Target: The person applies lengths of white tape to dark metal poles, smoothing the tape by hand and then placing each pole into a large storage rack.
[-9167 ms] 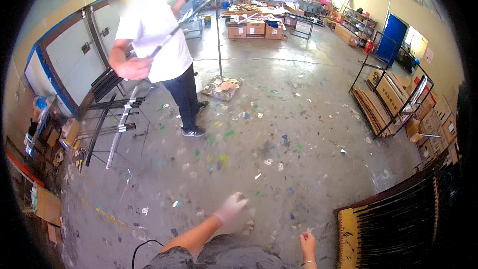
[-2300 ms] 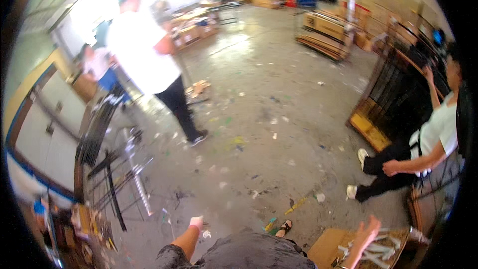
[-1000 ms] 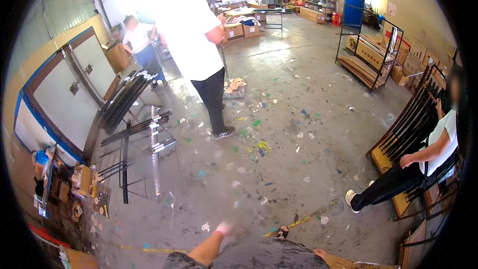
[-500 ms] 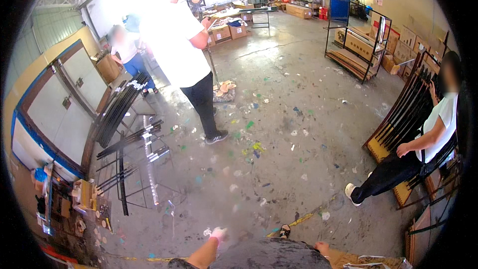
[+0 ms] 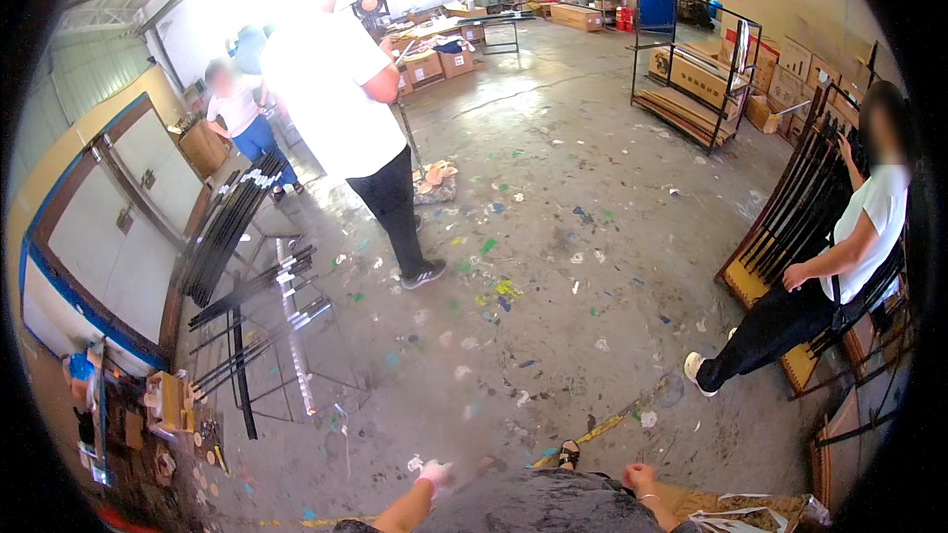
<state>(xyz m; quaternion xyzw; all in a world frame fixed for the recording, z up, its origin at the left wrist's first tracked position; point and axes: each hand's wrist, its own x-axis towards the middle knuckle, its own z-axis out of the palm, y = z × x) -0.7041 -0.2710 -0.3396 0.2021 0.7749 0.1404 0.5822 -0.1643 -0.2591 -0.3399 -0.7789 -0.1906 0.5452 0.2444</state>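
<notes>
My left hand (image 5: 434, 476) hangs low in front of my dark clothing, pale and washed out around the fingers. How its fingers lie is too blurred to make out, and I see nothing sticking out of it. On the other side, my right hand (image 5: 640, 478) hangs with its fingers curled in and no object showing in them. A thin bracelet (image 5: 649, 496) circles that wrist. Below the right hand lies flattened cardboard (image 5: 681, 501) with clear plastic wrap (image 5: 755, 518) beside it. My sandalled foot (image 5: 569, 453) shows between the hands on the grey floor.
Black poles (image 5: 232, 237) lie across metal stands on the left. A person in white (image 5: 331, 89) stands ahead; another (image 5: 242, 114) is farther back. At right, a person (image 5: 869, 222) touches a rack of dark poles (image 5: 790, 197). A metal shelf cart (image 5: 691, 89) stands behind.
My right hand and its wrist have come further into view at the bottom. The view has shifted slightly, and the person at right has moved the lower arm a little.
</notes>
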